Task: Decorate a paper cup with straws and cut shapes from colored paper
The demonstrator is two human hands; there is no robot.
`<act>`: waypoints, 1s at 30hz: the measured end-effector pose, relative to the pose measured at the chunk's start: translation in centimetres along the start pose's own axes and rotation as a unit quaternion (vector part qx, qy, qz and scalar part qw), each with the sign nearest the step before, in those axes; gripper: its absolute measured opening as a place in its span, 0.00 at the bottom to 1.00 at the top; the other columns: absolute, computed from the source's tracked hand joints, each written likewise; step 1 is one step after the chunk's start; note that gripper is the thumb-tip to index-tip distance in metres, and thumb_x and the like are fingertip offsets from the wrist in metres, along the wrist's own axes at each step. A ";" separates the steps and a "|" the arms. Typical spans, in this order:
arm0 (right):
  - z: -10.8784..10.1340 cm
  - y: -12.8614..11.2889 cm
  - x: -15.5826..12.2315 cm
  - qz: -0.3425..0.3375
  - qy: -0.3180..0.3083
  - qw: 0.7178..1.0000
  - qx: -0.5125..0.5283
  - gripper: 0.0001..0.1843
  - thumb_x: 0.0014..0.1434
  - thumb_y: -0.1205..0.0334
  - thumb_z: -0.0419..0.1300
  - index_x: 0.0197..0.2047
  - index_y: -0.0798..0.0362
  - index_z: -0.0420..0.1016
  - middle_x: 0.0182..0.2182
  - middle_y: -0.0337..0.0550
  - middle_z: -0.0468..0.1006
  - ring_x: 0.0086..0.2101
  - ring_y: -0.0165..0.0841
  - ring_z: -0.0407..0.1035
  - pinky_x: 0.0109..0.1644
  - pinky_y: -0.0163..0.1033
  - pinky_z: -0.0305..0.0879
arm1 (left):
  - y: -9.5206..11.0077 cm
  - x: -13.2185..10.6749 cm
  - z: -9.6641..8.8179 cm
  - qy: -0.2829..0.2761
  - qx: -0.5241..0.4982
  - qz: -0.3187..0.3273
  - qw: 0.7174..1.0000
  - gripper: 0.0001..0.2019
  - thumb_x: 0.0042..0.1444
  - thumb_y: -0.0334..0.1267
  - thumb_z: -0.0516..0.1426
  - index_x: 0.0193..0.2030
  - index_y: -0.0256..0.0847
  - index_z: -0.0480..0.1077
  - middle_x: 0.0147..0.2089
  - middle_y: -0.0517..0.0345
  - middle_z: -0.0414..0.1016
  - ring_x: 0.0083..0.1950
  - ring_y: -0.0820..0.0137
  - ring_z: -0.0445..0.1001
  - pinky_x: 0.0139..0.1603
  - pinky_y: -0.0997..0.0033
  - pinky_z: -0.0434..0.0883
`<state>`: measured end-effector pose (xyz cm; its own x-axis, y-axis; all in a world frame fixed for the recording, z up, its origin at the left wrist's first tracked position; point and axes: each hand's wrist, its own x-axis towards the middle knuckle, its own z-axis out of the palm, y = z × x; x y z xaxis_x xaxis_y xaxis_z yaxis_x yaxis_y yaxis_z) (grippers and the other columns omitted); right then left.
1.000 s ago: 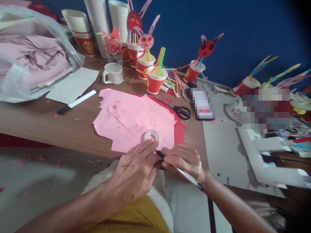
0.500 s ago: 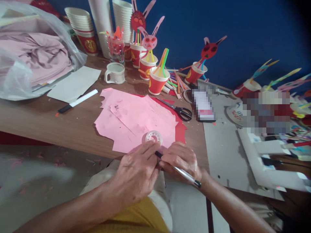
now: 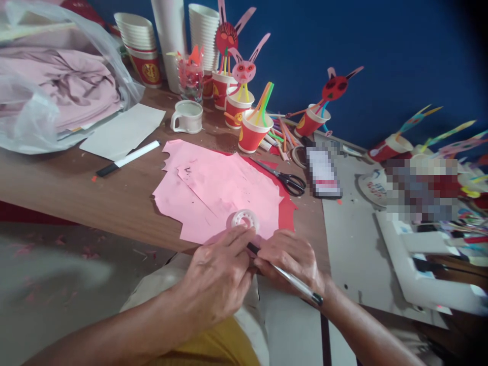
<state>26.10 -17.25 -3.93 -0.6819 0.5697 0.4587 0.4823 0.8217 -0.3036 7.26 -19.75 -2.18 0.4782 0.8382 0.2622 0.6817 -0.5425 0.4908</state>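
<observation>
My right hand (image 3: 292, 258) is closed around a ballpoint pen (image 3: 299, 284) with a clear barrel. Its black end (image 3: 252, 248) points toward my left hand, and the other end sticks out past my right wrist. My left hand (image 3: 219, 272) is closed beside it, fingers bent and thumb tucked under; whatever it grips is hidden. Just beyond the left fingertips is a white tape roll (image 3: 245, 216), resting on pink paper (image 3: 206, 183) with ragged cut edges. Red paper (image 3: 287, 211) shows beneath. Both hands are together at the table's front edge.
Black-handled scissors (image 3: 292, 183) lie right of the paper, beside a blurred phone (image 3: 324, 173). A marker (image 3: 137, 155), white card (image 3: 122, 132) and mug (image 3: 186, 117) are to the left. Behind stand a cup of straws (image 3: 253, 134) and several cup puppets (image 3: 244, 73).
The whole view has shifted slightly, so things appear a little further right and lower. My hands keep nearly the same grip and position on the pen.
</observation>
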 end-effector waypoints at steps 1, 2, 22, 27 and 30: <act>-0.1 0.0 0.1 0.002 0.016 1.000 0.008 0.06 0.55 0.70 0.57 0.30 0.50 0.63 0.22 0.36 0.73 0.23 0.28 0.65 0.32 0.37 0.60 | 0.0 0.0 0.0 -0.001 -0.002 0.001 1.000 0.10 0.55 0.32 0.50 0.39 0.38 0.72 0.55 0.53 0.70 0.58 0.65 0.65 0.52 0.62 0.71; -0.2 -0.1 0.2 -0.003 0.033 0.999 0.012 0.06 0.55 0.70 0.57 0.31 0.51 0.64 0.21 0.35 0.72 0.23 0.28 0.64 0.32 0.37 0.60 | 0.0 -0.1 0.0 -0.001 -0.004 0.002 1.000 0.11 0.55 0.32 0.50 0.40 0.39 0.72 0.55 0.54 0.70 0.58 0.64 0.65 0.52 0.62 0.71; -4.9 0.4 3.4 0.123 0.091 0.988 0.004 0.04 0.54 0.68 0.56 0.28 0.53 0.67 0.19 0.37 0.70 0.21 0.28 0.63 0.26 0.34 0.59 | 0.4 -0.2 0.1 -0.020 0.028 0.004 0.999 0.11 0.58 0.35 0.49 0.34 0.38 0.73 0.56 0.50 0.69 0.61 0.61 0.61 0.53 0.57 0.70; -3.6 1.2 8.1 0.153 -0.002 0.982 0.108 0.09 0.58 0.64 0.54 0.27 0.55 0.68 0.20 0.35 0.69 0.20 0.24 0.61 0.24 0.31 0.57 | 0.4 -0.2 0.1 -0.030 0.040 -0.002 0.999 0.10 0.58 0.35 0.50 0.37 0.37 0.72 0.58 0.47 0.67 0.59 0.59 0.63 0.46 0.59 0.73; -2.1 1.6 10.8 0.143 -0.073 0.977 0.141 0.12 0.59 0.62 0.52 0.26 0.56 0.68 0.21 0.36 0.70 0.21 0.24 0.62 0.26 0.31 0.57 | 0.3 -0.1 0.0 -0.031 0.034 0.002 0.999 0.08 0.56 0.33 0.51 0.34 0.37 0.72 0.52 0.47 0.72 0.53 0.60 0.69 0.40 0.63 0.74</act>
<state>20.64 -9.86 2.25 -0.6219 0.7563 0.2033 0.5083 0.5873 -0.6299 7.45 -19.97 -2.06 0.5134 0.8317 0.2115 0.7148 -0.5508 0.4309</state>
